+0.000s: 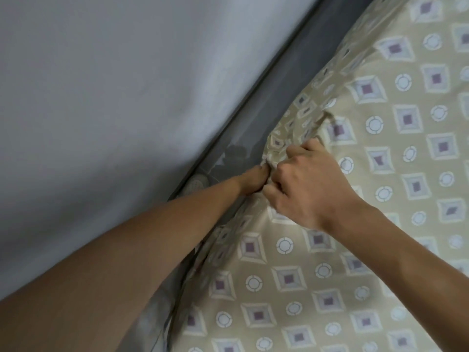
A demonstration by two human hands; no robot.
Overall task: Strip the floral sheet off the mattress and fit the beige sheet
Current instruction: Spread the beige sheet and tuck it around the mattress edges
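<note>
The beige sheet is smooth cloth with a faint sheen. The wall looks matt and plain.

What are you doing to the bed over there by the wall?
A person is working on the beige sheet, the one patterned with squares and circles, which is spread over the bed. Both hands are at the edge next to the pale wall. The right hand grips a bunched fold of the sheet, and the left hand reaches into the dark gap beside the bed, touching the same bunch. It looks like the edge is being tucked in, though that is a guess.
</note>
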